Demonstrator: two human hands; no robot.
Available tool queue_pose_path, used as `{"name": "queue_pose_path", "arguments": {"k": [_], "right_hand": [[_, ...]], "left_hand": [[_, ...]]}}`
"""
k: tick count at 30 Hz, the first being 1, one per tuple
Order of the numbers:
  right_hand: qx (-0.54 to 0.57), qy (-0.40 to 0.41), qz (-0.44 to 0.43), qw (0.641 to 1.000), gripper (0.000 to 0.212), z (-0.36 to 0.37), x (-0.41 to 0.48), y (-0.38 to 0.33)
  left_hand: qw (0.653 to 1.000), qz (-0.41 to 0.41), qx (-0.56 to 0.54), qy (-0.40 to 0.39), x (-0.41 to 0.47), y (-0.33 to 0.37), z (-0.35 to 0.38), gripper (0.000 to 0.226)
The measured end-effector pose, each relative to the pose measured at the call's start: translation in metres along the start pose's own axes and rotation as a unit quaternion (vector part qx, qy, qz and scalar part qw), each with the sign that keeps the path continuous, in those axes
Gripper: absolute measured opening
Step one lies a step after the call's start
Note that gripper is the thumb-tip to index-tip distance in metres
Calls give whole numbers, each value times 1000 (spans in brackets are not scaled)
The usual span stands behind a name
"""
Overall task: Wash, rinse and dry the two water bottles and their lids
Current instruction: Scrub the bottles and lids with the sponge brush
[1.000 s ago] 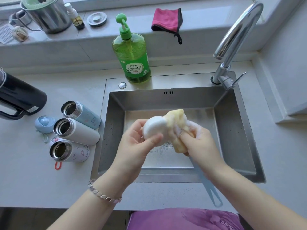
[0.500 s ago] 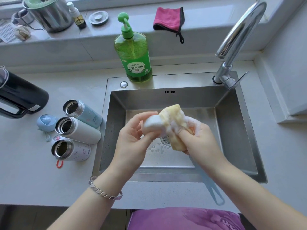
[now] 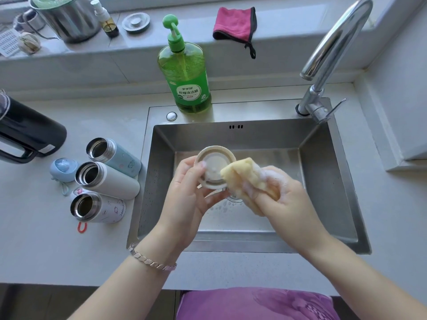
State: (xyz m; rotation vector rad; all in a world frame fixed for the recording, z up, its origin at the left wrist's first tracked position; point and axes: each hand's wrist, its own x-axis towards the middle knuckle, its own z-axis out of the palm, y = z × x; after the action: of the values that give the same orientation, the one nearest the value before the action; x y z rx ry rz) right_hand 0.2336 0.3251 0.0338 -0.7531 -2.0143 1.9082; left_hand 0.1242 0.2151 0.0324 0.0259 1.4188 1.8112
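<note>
Here, over the steel sink (image 3: 328, 181), left hand (image 3: 184, 195) clamps the cream lid (image 3: 213, 167), underside up; right hand (image 3: 279, 192) squeezes a soapy yellow sponge (image 3: 240, 174) against it. Three open bottles (image 3: 106, 179) lie on the pale counter (image 3: 46, 245), left of the grip.

Pale counter (image 3: 41, 250) with three lidless bottles (image 3: 108, 179) lying beside a blue lid (image 3: 63, 169), a black jug (image 3: 27, 132).

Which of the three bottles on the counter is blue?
The blue bottle, farthest from the person and nearest the dark jug; the other two are white, one plain, one with drawings.
</note>
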Motion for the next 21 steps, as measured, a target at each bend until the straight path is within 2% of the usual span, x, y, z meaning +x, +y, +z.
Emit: {"name": "queue_pose_path", "arguments": {"k": [1, 3, 5, 7, 9, 12, 16, 19, 21], "right_hand": [[-5, 7, -4, 1000, 20, 0, 1, -1], [-25, 22, -7, 999, 24, -2, 4, 2], [-38, 37, -3, 999, 20, -2, 6, 5], [-42, 43, -6, 998, 12, 0, 7, 7], [-46, 61, -19, 997, 14, 4, 8, 9], [-114, 84, -70, 987, 17, 14, 2, 14], [-156, 33, -172, 972, 20, 23, -10, 15], [-169, 56, -140, 974, 32, 12, 8, 13], [-179, 74, -103, 976, 32, 7, 14, 13]], "left_hand": [[1000, 3, 26, 4, -1, 0, 0, 1], [997, 19, 76, -7, -2, 0, -1, 15], [994, 25, 102, -31, -3, 2, 0, 26], [992, 20, 102, -73, -4, 3, 3, 37], [992, 9, 71, -101, -7, 3, 9, 37], [997, 4, 31, -75, -7, 0, 15, 30], [997, -16, 47, -54, -10, 0, 15, 39], [996, -18, 55, -72, -14, -3, 14, 42], [996, -15, 51, -76, -15, -2, 14, 42]]}}
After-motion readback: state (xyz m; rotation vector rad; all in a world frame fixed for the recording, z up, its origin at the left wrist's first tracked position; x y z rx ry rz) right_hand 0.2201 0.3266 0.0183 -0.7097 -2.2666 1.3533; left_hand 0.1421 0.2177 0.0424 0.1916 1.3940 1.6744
